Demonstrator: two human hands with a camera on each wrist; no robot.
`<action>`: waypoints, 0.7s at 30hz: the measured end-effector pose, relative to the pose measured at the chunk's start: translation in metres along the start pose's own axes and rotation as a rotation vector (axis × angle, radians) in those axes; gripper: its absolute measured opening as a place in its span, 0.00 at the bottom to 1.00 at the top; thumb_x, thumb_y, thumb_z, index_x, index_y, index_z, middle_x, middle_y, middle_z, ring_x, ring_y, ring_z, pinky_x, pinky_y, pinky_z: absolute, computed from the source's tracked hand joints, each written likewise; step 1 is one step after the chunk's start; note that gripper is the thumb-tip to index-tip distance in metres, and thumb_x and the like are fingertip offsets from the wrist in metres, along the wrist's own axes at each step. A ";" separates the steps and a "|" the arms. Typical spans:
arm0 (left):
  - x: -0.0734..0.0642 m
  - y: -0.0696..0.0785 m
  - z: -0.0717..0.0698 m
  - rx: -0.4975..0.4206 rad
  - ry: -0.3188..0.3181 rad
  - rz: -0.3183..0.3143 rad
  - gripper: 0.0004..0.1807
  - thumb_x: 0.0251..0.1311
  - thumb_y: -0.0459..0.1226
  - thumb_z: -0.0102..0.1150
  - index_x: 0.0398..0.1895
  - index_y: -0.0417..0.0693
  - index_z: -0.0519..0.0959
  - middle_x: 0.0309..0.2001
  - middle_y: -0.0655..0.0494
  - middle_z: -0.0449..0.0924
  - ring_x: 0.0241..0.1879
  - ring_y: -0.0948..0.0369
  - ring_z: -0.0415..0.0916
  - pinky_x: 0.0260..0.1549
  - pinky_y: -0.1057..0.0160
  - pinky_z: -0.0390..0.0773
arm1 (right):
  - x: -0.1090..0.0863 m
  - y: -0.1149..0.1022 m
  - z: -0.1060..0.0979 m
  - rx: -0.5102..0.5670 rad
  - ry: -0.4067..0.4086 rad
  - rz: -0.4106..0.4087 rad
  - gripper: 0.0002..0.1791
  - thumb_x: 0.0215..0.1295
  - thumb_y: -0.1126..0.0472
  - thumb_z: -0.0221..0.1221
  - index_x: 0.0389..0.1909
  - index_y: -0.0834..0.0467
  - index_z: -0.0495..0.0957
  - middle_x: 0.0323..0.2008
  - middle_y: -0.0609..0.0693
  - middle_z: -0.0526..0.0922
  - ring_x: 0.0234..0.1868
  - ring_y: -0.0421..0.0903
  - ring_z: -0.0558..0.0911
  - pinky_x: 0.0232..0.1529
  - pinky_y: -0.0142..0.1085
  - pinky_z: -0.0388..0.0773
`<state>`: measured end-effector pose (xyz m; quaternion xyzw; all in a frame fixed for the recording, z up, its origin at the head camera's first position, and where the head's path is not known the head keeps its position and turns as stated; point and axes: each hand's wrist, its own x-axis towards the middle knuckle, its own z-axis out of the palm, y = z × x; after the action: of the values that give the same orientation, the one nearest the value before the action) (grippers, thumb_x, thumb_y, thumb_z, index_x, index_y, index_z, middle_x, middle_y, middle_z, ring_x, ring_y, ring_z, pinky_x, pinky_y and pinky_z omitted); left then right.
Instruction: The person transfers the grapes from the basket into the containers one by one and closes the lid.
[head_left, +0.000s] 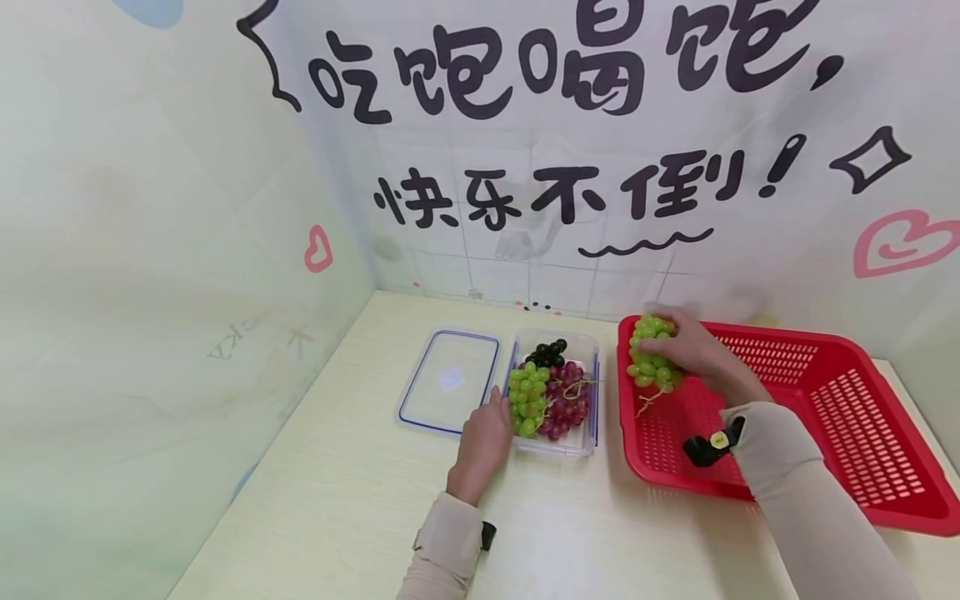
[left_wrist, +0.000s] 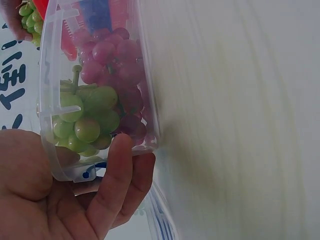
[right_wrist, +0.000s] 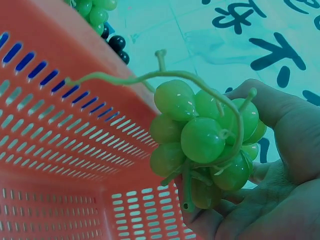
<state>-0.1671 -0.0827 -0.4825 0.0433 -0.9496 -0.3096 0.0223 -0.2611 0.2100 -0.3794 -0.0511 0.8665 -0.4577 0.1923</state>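
Observation:
My right hand [head_left: 688, 340] grips a bunch of green grapes [head_left: 651, 354] above the left end of the red basket [head_left: 757, 483]. In the right wrist view, a curved stem [right_wrist: 187, 75] loops across this bunch, and the fingers wrap its far side. A clear plastic container [head_left: 555, 448] stands left of the basket. Inside it lie green grapes [head_left: 528, 400], purple-red grapes [head_left: 567, 404] and black grapes [head_left: 547, 353]. My left hand [head_left: 486, 437] pinches the container's left side; in the left wrist view its fingers [left_wrist: 117, 177] curl against the outside wall, the thumb at the rim.
A clear lid [head_left: 448, 379] with a blue seal lies flat on the pale table [head_left: 330, 500], just left of the container. Behind the table rises a white printed backdrop [head_left: 480, 275], with another sheet [head_left: 150, 333] along the left. The basket reaches to the right edge.

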 end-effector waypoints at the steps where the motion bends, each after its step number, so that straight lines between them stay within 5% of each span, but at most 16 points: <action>1: 0.000 0.000 0.000 -0.003 0.000 0.001 0.27 0.78 0.40 0.39 0.69 0.27 0.63 0.30 0.38 0.81 0.20 0.54 0.70 0.22 0.57 0.73 | 0.000 -0.002 0.000 0.000 -0.002 -0.002 0.47 0.69 0.51 0.60 0.78 0.62 0.45 0.64 0.66 0.62 0.55 0.56 0.71 0.44 0.36 0.80; 21: 0.000 0.000 0.000 0.010 0.007 -0.006 0.26 0.78 0.40 0.39 0.69 0.28 0.64 0.43 0.33 0.83 0.32 0.45 0.82 0.28 0.51 0.79 | -0.001 -0.028 0.012 0.004 0.033 0.013 0.46 0.68 0.50 0.59 0.78 0.60 0.46 0.65 0.68 0.61 0.55 0.57 0.70 0.44 0.35 0.78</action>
<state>-0.1670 -0.0828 -0.4831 0.0473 -0.9509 -0.3048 0.0245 -0.2578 0.1849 -0.3626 -0.0376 0.8690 -0.4589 0.1813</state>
